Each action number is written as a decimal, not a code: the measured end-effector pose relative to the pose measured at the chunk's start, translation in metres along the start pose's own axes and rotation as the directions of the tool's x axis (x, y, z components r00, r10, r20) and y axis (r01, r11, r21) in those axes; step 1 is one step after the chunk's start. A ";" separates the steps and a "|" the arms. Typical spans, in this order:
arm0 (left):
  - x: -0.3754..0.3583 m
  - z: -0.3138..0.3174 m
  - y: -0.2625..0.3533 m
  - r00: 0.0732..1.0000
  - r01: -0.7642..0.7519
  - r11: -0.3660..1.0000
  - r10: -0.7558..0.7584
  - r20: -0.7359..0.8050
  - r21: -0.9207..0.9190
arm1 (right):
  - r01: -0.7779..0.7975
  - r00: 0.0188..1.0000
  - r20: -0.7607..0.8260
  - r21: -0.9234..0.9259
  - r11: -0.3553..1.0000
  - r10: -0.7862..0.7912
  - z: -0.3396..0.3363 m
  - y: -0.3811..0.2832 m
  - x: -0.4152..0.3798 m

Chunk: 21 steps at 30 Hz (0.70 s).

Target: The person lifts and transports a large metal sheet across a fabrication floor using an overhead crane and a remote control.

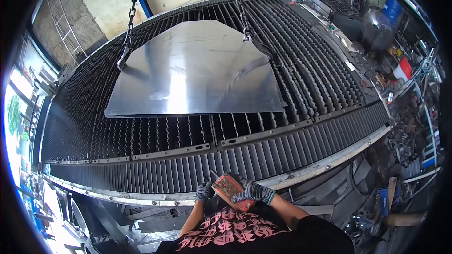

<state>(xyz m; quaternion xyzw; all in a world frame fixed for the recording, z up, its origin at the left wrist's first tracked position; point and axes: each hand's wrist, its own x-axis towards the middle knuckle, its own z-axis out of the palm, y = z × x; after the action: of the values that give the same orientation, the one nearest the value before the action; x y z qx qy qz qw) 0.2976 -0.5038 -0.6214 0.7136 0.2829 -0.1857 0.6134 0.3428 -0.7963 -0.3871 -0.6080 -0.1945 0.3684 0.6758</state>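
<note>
A red crane remote control (231,191) with a short antenna is in my right hand (256,191), which wears a grey knitted glove and wraps around its side. Just left of the remote, my gloved left hand (204,191) is curled at the front rail (174,199) of the slatted cutting bed; I cannot tell what its fingers close on. Farther forward, a shiny metal sheet (197,75) with cut-off corners lies over the slats. Two chains (133,9) come down to it, with a hook (123,59) at its left edge and a clamp (262,47) at its right.
Toothed metal slats (306,66) fill the bed around the sheet, with a ribbed strip (282,160) along its front. Scrap metal (405,150) is heaped on the right, near a blue barrel (391,9). A ladder (68,23) leans on the back wall at left.
</note>
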 end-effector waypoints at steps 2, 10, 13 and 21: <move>0.026 -0.002 -0.030 0.999 0.019 0.998 -0.017 0.037 -0.052 | 0.019 1.000 -0.004 -0.032 0.999 -0.019 0.001 -0.001 0.000; 0.027 -0.002 -0.032 0.994 0.105 0.949 -0.090 0.062 -0.296 | -0.012 1.000 -0.007 -0.068 0.998 0.012 0.003 -0.006 -0.005; 0.023 -0.001 -0.029 0.998 0.023 0.980 -0.010 0.069 -0.195 | -0.037 0.999 -0.015 -0.130 0.991 0.036 0.003 -0.011 -0.005; 0.025 0.000 -0.039 1.000 -0.027 0.937 0.027 -0.007 -0.349 | 0.062 0.998 -0.016 -0.110 0.992 -0.065 0.005 0.008 -0.002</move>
<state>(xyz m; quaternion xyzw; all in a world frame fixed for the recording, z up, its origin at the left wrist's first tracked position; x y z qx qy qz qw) 0.2922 -0.4964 -0.6665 0.5976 0.3022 -0.1233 0.7324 0.3360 -0.7944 -0.3940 -0.6411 -0.2271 0.3296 0.6548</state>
